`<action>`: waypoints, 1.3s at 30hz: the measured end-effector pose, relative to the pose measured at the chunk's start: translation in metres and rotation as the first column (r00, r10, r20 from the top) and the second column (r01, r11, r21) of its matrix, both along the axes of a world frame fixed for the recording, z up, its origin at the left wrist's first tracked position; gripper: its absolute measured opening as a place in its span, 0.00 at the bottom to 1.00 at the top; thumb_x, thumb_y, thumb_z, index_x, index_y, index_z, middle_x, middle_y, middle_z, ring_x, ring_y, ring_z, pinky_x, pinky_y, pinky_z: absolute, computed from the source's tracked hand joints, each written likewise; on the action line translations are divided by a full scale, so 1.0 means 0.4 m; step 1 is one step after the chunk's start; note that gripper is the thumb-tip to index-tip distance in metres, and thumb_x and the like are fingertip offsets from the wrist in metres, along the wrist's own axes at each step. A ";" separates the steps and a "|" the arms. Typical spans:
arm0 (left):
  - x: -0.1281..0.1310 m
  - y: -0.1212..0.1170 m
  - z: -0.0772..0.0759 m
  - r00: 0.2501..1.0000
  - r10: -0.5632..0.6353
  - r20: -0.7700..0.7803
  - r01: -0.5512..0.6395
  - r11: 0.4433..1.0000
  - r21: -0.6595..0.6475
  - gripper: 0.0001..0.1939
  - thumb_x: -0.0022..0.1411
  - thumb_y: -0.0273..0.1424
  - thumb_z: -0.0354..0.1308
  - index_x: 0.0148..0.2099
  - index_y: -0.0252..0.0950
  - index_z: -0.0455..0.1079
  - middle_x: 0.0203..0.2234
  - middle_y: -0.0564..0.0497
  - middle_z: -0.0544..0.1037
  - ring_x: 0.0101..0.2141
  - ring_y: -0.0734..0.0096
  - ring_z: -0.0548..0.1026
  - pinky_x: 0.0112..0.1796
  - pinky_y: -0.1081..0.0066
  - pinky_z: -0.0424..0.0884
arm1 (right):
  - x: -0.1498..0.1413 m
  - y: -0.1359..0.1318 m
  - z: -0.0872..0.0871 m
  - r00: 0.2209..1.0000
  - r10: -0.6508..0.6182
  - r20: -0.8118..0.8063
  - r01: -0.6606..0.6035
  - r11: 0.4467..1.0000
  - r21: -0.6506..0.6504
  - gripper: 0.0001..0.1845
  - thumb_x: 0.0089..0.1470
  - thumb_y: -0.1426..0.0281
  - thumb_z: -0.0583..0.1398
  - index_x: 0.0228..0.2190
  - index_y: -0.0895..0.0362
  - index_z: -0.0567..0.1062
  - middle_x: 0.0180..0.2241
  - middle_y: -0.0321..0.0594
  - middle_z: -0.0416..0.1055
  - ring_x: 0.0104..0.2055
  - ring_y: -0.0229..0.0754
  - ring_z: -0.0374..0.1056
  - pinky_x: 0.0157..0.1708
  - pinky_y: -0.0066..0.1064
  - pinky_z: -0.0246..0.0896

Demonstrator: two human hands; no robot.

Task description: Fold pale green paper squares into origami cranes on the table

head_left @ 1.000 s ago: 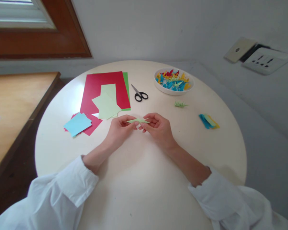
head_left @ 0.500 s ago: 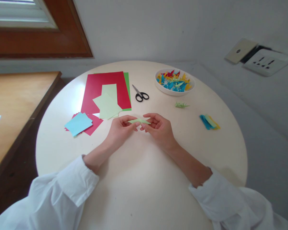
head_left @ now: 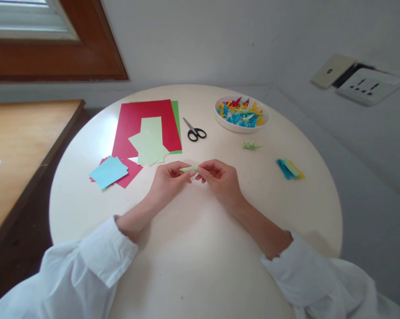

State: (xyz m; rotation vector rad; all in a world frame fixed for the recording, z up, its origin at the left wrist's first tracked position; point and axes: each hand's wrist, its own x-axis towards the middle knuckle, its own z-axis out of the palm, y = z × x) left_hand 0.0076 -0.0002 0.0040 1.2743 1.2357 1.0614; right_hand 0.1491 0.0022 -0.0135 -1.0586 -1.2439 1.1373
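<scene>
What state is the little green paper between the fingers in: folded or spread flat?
Folded: the pale green paper shows as a narrow strip with a pointed end, pinched between the left hand and right hand.

Folded green paper (head_left: pixel 189 169): no readable text.
Red sheet (head_left: pixel 128 122): no lettering or number legible.
Blue cards (head_left: pixel 108 173): no writing legible.
Scissors (head_left: pixel 197 133): no brand legible.
White dish (head_left: pixel 241 129): no label legible on rim.
Wall socket (head_left: pixel 357 92): dark openings; no characters legible.
</scene>
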 end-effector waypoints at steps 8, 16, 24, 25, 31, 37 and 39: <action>-0.002 0.003 0.000 0.999 0.032 -0.010 -0.030 0.992 0.118 0.09 0.49 0.35 0.62 0.28 0.32 0.74 0.23 0.50 0.77 0.25 0.72 0.73 0.28 0.73 0.68 | 0.000 -0.001 0.002 1.000 -0.015 0.025 0.015 1.000 0.008 0.08 0.44 0.66 0.63 0.23 0.58 0.71 0.20 0.33 0.69 0.22 0.34 0.68 0.21 0.25 0.61; -0.004 0.002 0.006 0.998 0.060 -0.035 -0.055 0.988 0.142 0.09 0.50 0.33 0.60 0.24 0.32 0.71 0.19 0.52 0.75 0.22 0.74 0.72 0.26 0.74 0.67 | -0.002 -0.004 0.004 1.000 0.000 -0.002 0.000 1.000 -0.012 0.09 0.44 0.65 0.63 0.24 0.58 0.72 0.20 0.33 0.69 0.22 0.34 0.68 0.21 0.26 0.62; -0.004 0.001 0.002 0.997 0.073 -0.035 -0.068 0.989 0.131 0.09 0.51 0.34 0.60 0.25 0.33 0.71 0.18 0.52 0.74 0.22 0.74 0.71 0.26 0.74 0.66 | -0.010 -0.003 0.003 0.994 0.010 -0.109 -0.015 0.999 -0.048 0.18 0.31 0.68 0.69 0.30 0.56 0.74 0.30 0.36 0.75 0.34 0.38 0.71 0.34 0.30 0.69; -0.003 0.001 0.001 0.997 0.069 -0.032 -0.064 0.989 0.131 0.09 0.51 0.34 0.60 0.25 0.33 0.71 0.18 0.52 0.74 0.22 0.74 0.71 0.27 0.73 0.66 | -0.010 -0.003 0.002 0.994 0.007 -0.108 -0.013 0.998 -0.054 0.17 0.32 0.68 0.69 0.29 0.56 0.74 0.30 0.36 0.75 0.33 0.38 0.71 0.33 0.30 0.69; -0.002 -0.003 0.005 0.999 0.044 -0.024 -0.041 0.991 0.128 0.10 0.51 0.34 0.60 0.25 0.33 0.71 0.20 0.51 0.75 0.24 0.73 0.72 0.27 0.73 0.66 | -0.006 -0.004 0.002 0.998 -0.001 -0.059 -0.002 0.999 -0.051 0.12 0.36 0.67 0.67 0.25 0.58 0.74 0.22 0.35 0.73 0.24 0.35 0.69 0.24 0.28 0.66; -0.003 -0.005 0.007 1.000 0.015 -0.005 -0.014 0.994 0.111 0.10 0.51 0.35 0.61 0.25 0.32 0.72 0.20 0.50 0.76 0.24 0.72 0.72 0.28 0.72 0.67 | -0.005 -0.004 0.003 0.998 -0.001 -0.070 -0.002 0.999 -0.044 0.12 0.35 0.66 0.67 0.25 0.58 0.74 0.21 0.35 0.73 0.23 0.35 0.69 0.23 0.28 0.66; -0.005 -0.005 0.006 1.000 0.002 0.004 -0.002 0.994 0.112 0.10 0.51 0.35 0.61 0.25 0.32 0.72 0.21 0.50 0.76 0.24 0.72 0.72 0.28 0.72 0.67 | -0.004 -0.005 0.003 0.998 0.009 -0.069 -0.013 0.999 -0.048 0.13 0.35 0.65 0.67 0.25 0.58 0.74 0.21 0.34 0.73 0.23 0.36 0.69 0.24 0.29 0.66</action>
